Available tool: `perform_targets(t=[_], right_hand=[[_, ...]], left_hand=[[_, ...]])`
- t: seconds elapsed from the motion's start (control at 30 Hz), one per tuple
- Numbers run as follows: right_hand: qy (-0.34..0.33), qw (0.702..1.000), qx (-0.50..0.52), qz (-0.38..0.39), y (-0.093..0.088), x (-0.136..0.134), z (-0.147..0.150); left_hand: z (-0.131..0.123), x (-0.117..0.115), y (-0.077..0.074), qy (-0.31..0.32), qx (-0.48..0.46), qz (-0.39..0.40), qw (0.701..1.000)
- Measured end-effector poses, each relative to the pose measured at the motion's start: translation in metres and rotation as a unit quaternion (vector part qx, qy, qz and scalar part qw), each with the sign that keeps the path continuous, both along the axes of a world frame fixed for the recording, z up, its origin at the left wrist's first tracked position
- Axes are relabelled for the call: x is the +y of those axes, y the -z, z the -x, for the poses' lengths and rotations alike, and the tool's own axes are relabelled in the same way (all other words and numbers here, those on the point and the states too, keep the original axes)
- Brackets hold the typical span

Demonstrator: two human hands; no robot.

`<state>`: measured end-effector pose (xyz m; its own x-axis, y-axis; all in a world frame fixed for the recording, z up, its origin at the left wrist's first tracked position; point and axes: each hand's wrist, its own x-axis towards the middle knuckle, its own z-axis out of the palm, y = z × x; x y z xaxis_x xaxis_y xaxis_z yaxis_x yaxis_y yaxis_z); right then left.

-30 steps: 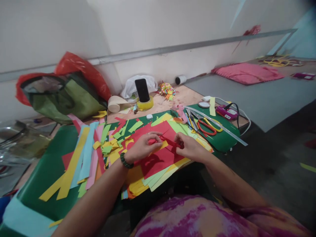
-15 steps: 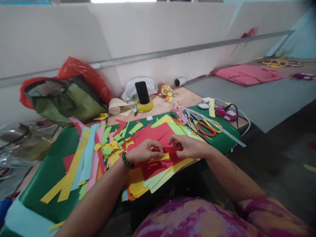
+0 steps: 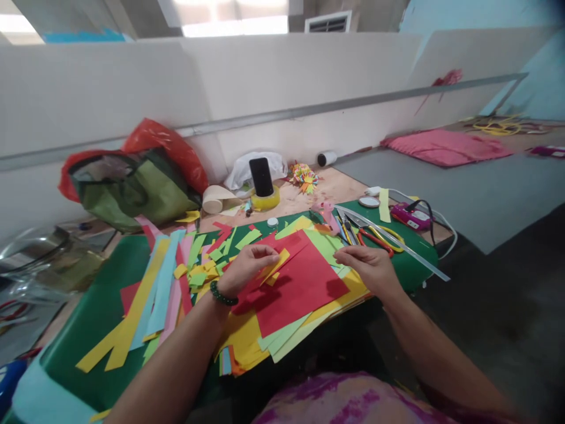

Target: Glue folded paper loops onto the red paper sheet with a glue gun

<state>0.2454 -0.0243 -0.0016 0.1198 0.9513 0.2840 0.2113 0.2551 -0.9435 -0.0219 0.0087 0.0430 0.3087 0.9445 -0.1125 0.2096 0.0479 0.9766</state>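
My left hand (image 3: 245,270) is closed in a pinch on a small folded yellow paper piece (image 3: 274,266), held just above a red paper sheet (image 3: 304,285). A dark bead bracelet circles that wrist. My right hand (image 3: 369,266) lies to the right of the red sheet, fingers stretched flat over the stacked coloured sheets, holding nothing. The red sheet tops a pile of yellow and light green sheets (image 3: 282,335) on a green cutting mat (image 3: 95,306).
Long paper strips (image 3: 145,294) and small scraps cover the mat's left part. Scissors (image 3: 375,238), a metal ruler (image 3: 397,247) and a glue gun lie at the right. Behind stand a phone on a yellow tape roll (image 3: 263,185), a green bag (image 3: 132,188) and a folded paper flower (image 3: 303,175).
The hands have parted: the right hand let go and moved right onto the stack, the left keeps the yellow piece. The camera tilted up.
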Motion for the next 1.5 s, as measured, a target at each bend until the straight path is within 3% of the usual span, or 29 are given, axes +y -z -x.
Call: perform_targets(t=[0.23, 0.53, 0.73, 0.97, 1.23, 1.5], right_hand=[[-0.038, 0.999, 0.017, -0.035, -0.002, -0.002, 0.011], [-0.076, 0.987, 0.107, 0.09, -0.019, 0.01, 0.036], [-0.071, 0.976, 0.176, 0.111, -0.022, 0.022, 0.056], [-0.072, 0.983, 0.129, 0.106, -0.025, 0.024, 0.05], [-0.133, 0.989, -0.005, 0.065, -0.021, 0.018, 0.055], [-0.161, 0.983, 0.034, 0.08, -0.02, 0.014, 0.062]], left_hand=[[-0.009, -0.005, 0.004, -0.02, -0.05, 0.008, 0.999], [-0.017, -0.013, 0.006, -0.03, -0.065, 0.006, 0.997], [-0.021, -0.018, 0.007, -0.002, -0.046, -0.009, 0.999], [-0.02, -0.016, 0.012, -0.017, -0.076, -0.041, 0.996], [-0.022, -0.018, 0.01, -0.021, -0.06, 0.007, 0.998], [-0.023, -0.018, 0.017, -0.062, -0.076, 0.013, 0.995]])
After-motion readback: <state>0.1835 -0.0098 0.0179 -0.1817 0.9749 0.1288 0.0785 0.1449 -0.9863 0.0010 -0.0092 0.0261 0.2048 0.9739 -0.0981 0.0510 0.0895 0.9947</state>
